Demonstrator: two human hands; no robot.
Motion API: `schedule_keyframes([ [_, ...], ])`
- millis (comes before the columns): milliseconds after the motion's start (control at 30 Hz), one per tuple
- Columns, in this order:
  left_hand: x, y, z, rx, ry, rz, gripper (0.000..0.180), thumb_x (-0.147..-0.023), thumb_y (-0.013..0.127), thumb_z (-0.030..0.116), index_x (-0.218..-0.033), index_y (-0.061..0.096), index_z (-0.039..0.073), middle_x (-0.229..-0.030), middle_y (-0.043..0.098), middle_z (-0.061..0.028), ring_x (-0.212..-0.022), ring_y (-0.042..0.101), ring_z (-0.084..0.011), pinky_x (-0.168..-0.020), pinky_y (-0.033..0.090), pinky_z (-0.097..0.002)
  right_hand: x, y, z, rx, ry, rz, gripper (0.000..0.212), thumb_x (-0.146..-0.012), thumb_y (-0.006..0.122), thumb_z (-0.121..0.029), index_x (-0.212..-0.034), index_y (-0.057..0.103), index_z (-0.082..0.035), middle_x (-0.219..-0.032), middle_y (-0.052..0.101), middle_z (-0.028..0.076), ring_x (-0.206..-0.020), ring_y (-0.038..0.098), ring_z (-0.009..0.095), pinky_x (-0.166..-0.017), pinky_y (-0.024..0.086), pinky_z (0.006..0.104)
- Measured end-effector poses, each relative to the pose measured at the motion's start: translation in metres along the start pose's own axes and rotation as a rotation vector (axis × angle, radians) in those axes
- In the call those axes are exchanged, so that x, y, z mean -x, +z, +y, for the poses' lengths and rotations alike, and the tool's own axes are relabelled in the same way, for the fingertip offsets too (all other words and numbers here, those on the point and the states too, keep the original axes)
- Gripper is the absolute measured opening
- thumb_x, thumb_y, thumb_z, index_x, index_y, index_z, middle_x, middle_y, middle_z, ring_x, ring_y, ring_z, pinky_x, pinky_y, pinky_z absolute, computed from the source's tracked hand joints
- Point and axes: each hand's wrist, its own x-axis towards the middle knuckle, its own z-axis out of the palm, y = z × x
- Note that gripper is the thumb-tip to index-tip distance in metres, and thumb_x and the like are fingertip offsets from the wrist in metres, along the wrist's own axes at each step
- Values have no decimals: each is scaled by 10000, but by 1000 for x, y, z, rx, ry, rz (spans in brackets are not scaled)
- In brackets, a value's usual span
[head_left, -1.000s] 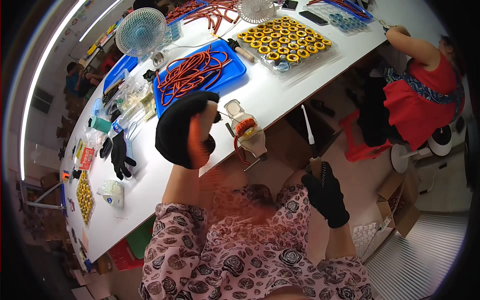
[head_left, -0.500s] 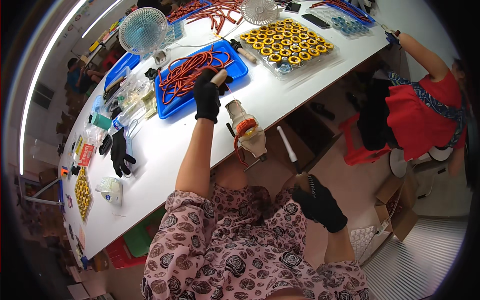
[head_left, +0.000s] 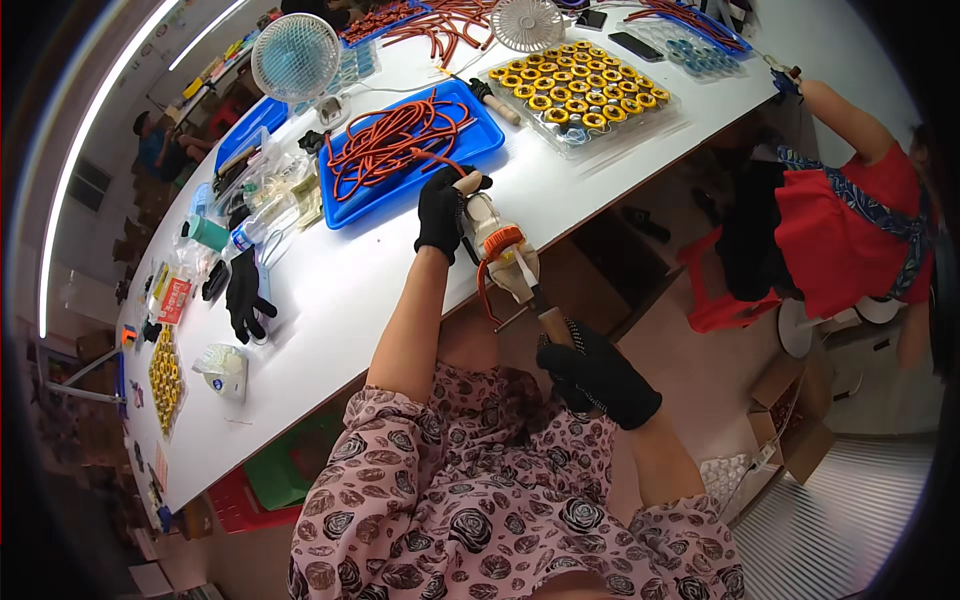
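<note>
1. Right hand point(head_left: 600, 375), black-gloved: fingers closed around the wooden handle of a slender white-tipped tool point(head_left: 541, 300), which slopes up and leftward.
2. Tool tip: at the lower right side of an orange-red wound ring point(head_left: 503, 241).
3. Ring: seated on a pale, rounded fixture point(head_left: 520, 280) at the near edge of the white worktop point(head_left: 400, 275).
4. Left hand point(head_left: 440, 212), black-gloved, one pale fingertip showing: fingers curled beside the fixture's upper end; whether they pinch anything cannot be told at this size.
5. Blue plastic tray point(head_left: 490, 140): beyond the left hand, back from the near edge, bearing red cables point(head_left: 385, 145).
6. Yellow-and-black rings point(head_left: 580, 90): in rows toward the worktop's right end.
7. Labelling: red packet point(head_left: 174, 300) near the left edge, pale printing; white soft pack point(head_left: 222, 372), small blue mark.
</note>
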Motion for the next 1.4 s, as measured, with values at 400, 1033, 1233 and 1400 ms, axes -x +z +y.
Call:
schedule_keyframes([
  [400, 140, 31, 58, -1431, 1078, -546, 502, -727, 648, 199, -1206, 516, 128, -1029, 584, -85, -729, 569, -228, -660, 478, -330, 147, -27, 59, -261, 374, 41, 248, -840, 598, -328, -857, 529, -91, -557, 457, -25, -376, 396, 63, -336, 315, 215],
  [1033, -4, 17, 61, -267, 97, -48, 175, -768, 650, 161, -869, 649, 17, -644, 622, -59, -451, 500, -81, -415, 376, -225, 22, -16, 62, 495, -364, 267, 327, -799, 635, -191, -1068, 506, -59, -752, 564, 55, -601, 568, 142, -566, 469, 277],
  [1233, 36, 66, 118, -880, 1099, -21, 190, -757, 612, 108, -941, 661, 105, -669, 630, -40, -538, 592, -136, -479, 431, -253, 10, -37, 87, 690, -749, 395, 275, -804, 612, -176, -1037, 505, -76, -658, 505, -9, -453, 439, 50, -400, 356, 216],
  [1400, 80, 113, 125, -1393, 1513, -380, 270, -763, 551, 200, -1027, 603, 184, -560, 492, -16, -448, 528, -188, -398, 372, -335, 28, -35, 57, 546, -312, 389, 321, -809, 599, -154, -1106, 542, -50, -978, 572, 194, -820, 587, 318, -708, 474, 361],
])
